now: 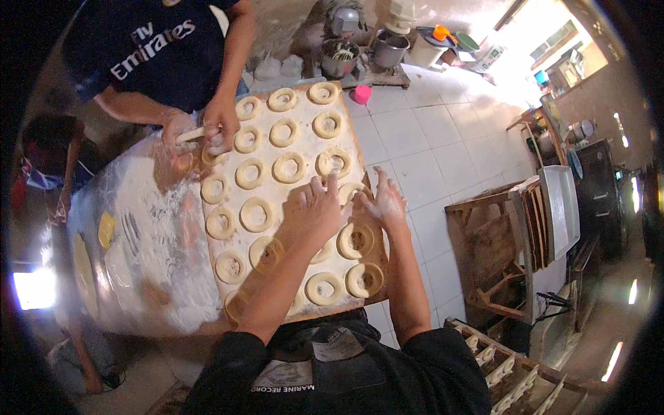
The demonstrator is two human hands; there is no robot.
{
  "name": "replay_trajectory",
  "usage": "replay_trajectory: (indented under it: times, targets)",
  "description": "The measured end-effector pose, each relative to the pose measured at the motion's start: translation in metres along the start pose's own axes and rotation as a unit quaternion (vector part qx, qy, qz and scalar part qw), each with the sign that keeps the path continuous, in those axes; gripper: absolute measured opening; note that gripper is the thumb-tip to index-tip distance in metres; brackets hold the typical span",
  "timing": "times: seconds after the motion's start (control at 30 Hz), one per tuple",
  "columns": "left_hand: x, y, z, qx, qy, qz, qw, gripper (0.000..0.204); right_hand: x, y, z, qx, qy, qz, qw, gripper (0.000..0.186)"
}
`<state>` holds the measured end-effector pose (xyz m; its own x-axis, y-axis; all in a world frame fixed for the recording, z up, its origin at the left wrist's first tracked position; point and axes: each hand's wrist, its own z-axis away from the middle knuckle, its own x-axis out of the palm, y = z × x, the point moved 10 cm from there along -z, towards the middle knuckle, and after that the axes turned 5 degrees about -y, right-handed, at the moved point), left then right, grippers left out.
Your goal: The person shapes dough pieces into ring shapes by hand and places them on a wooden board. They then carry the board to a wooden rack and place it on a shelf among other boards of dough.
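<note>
A ring of dough (354,189) lies on the floured board (270,158), near its right edge, between my two hands. My left hand (324,209) is over the board beside it, its floury fingers apart. My right hand (386,202) reaches in from the board's right edge with fingers spread and the thumb toward the same ring. Contact with the dough is partly hidden by my fingers. Several more dough rings (288,167) lie in rows on the board, some shaded or covered by my left arm.
Across the board, a co-worker's hands (220,124) hold a strip of dough (190,135). A floured table (149,235) with a yellow scraper (106,229) lies left. Metal pots (391,48) and a pink cup (361,95) stand behind on the floor side. A wooden rack (487,238) stands right.
</note>
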<state>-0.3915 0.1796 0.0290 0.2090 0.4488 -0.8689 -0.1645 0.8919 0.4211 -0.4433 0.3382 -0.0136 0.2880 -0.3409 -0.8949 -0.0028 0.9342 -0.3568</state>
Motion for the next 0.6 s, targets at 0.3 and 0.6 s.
replay_trajectory:
  times: [0.3,0.6]
  targets:
    - [-0.061,-0.166,0.207,-0.122,0.224,0.113,0.960,0.039,0.001,0.105,0.093,0.031,0.017,-0.222,0.974,0.048]
    - [0.005,-0.271,0.316,-0.280,0.208,0.160,0.924,0.039,0.049,0.102,0.167,0.040,-0.022,-0.233,0.971,0.034]
